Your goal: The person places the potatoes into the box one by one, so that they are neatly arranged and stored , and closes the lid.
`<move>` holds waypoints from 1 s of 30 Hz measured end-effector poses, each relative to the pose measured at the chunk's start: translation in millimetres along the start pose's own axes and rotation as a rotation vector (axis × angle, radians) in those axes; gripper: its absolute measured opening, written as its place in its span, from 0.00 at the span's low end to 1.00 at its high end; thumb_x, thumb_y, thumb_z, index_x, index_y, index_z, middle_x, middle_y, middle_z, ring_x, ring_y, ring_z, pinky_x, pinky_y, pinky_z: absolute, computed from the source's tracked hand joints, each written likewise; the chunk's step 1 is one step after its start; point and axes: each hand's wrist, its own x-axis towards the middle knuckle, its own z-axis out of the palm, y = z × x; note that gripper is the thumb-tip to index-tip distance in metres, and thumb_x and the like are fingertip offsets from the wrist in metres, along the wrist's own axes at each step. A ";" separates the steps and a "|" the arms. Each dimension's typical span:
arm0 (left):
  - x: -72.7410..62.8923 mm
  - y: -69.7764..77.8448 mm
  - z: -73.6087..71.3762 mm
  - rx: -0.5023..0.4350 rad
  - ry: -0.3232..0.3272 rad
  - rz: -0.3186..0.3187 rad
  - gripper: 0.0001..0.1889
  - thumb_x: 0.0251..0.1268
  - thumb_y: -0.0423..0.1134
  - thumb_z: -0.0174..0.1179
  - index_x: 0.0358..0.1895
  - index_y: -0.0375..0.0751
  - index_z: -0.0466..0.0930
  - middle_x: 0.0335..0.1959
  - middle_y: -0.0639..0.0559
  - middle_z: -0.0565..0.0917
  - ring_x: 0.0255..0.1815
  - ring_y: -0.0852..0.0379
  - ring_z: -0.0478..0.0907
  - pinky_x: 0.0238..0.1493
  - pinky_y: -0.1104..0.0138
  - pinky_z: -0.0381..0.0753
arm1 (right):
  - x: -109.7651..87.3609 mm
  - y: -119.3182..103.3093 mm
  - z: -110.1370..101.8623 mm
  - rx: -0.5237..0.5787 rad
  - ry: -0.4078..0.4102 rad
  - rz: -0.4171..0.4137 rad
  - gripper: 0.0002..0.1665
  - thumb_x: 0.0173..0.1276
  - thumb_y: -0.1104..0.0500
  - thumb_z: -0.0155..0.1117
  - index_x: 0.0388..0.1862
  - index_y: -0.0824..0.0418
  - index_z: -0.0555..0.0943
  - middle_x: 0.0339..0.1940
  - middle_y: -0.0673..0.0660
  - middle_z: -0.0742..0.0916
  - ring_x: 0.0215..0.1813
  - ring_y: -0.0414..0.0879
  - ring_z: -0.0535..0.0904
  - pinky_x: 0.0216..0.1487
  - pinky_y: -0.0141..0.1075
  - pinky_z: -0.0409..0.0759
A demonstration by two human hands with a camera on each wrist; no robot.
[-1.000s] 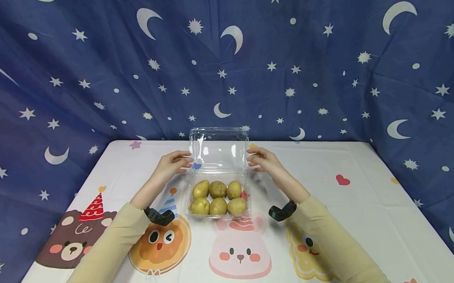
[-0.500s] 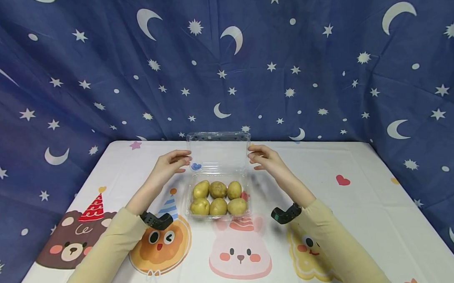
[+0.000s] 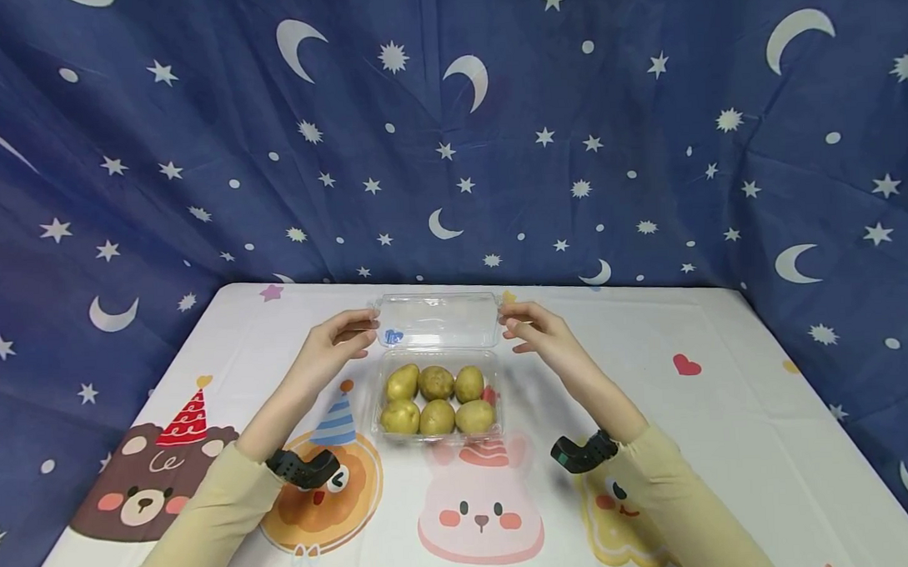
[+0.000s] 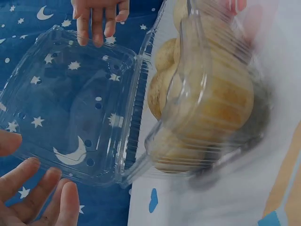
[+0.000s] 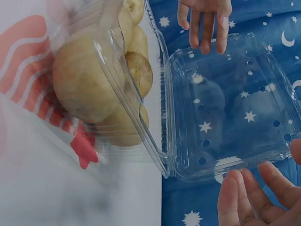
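Note:
A clear plastic clamshell box (image 3: 436, 357) lies on the table with several yellow potatoes (image 3: 437, 417) in two rows. Its hinged lid (image 3: 438, 319) stands raised at the far side, a blue printed heart showing through it. At the lid's left edge my left hand (image 3: 336, 342) touches with extended fingertips, thumb apart from them. My right hand (image 3: 542, 335) does likewise at the right edge. Both wrist views show slightly bent fingers (image 4: 35, 188) against the lid's rim. The potatoes (image 5: 87, 77) look blurred through the box wall in the right wrist view.
A white tablecloth (image 3: 730, 441) with printed cartoon animals covers the table. Behind its far edge hangs a dark blue curtain (image 3: 449, 133) with moons and stars. Each wrist wears a black camera band (image 3: 304, 468).
The lid has turned about its hinge, so its top edge sits lower in the head view and it looks shorter. Both hands moved with it. Box and potatoes stayed put.

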 end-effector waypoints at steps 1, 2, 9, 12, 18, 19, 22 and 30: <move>-2.1 0.6 -0.2 0.004 -0.001 0.002 0.24 0.71 0.42 0.55 0.67 0.40 0.69 0.62 0.36 0.76 0.60 0.48 0.75 0.49 0.72 0.80 | -1.3 0.4 0.3 -0.003 0.004 0.005 0.23 0.75 0.54 0.50 0.63 0.64 0.71 0.61 0.65 0.77 0.57 0.56 0.77 0.56 0.45 0.79; -4.4 1.5 -0.4 0.010 -0.002 0.007 0.24 0.70 0.43 0.56 0.67 0.40 0.69 0.62 0.36 0.75 0.60 0.47 0.74 0.49 0.72 0.80 | -2.8 0.9 0.5 -0.004 0.007 0.007 0.23 0.75 0.53 0.50 0.63 0.64 0.71 0.60 0.65 0.78 0.57 0.56 0.77 0.56 0.44 0.79; -20.0 6.5 -0.7 0.065 -0.008 0.030 0.26 0.67 0.46 0.60 0.67 0.47 0.69 0.62 0.41 0.76 0.63 0.47 0.73 0.57 0.60 0.76 | -15.6 1.6 2.3 0.001 0.012 0.008 0.24 0.76 0.50 0.49 0.62 0.63 0.72 0.61 0.65 0.78 0.55 0.52 0.78 0.54 0.39 0.80; -25.2 6.2 -0.6 0.063 -0.019 0.028 0.28 0.65 0.47 0.61 0.68 0.51 0.68 0.63 0.43 0.75 0.64 0.45 0.72 0.49 0.59 0.77 | -19.7 2.8 3.4 0.005 0.013 0.008 0.24 0.76 0.50 0.49 0.62 0.62 0.73 0.61 0.66 0.77 0.55 0.52 0.78 0.53 0.38 0.80; -34.4 4.5 -0.5 0.045 -0.035 0.059 0.30 0.62 0.45 0.64 0.68 0.53 0.68 0.63 0.44 0.74 0.64 0.46 0.71 0.52 0.55 0.78 | -27.3 5.1 4.6 0.003 0.006 0.004 0.24 0.75 0.50 0.51 0.63 0.63 0.73 0.61 0.66 0.77 0.55 0.54 0.77 0.53 0.38 0.79; -36.2 4.5 -0.5 0.047 -0.034 0.067 0.30 0.62 0.45 0.64 0.68 0.54 0.68 0.63 0.44 0.74 0.64 0.47 0.71 0.55 0.55 0.77 | -28.8 5.2 4.9 0.000 0.008 0.007 0.24 0.75 0.50 0.51 0.63 0.62 0.73 0.61 0.65 0.77 0.55 0.53 0.77 0.53 0.37 0.79; -40.5 4.4 -0.2 0.057 -0.024 0.087 0.29 0.63 0.45 0.64 0.68 0.53 0.68 0.62 0.44 0.75 0.64 0.47 0.72 0.58 0.53 0.74 | -33.1 5.0 6.1 0.005 0.007 0.013 0.24 0.75 0.50 0.52 0.63 0.61 0.73 0.62 0.63 0.78 0.56 0.52 0.78 0.52 0.37 0.79; -48.5 2.3 2.7 0.058 -0.009 0.086 0.24 0.70 0.47 0.56 0.67 0.48 0.69 0.58 0.45 0.79 0.57 0.57 0.75 0.53 0.70 0.78 | -43.6 9.6 9.7 0.005 0.001 0.019 0.22 0.74 0.50 0.53 0.62 0.59 0.74 0.62 0.61 0.78 0.57 0.55 0.78 0.51 0.35 0.80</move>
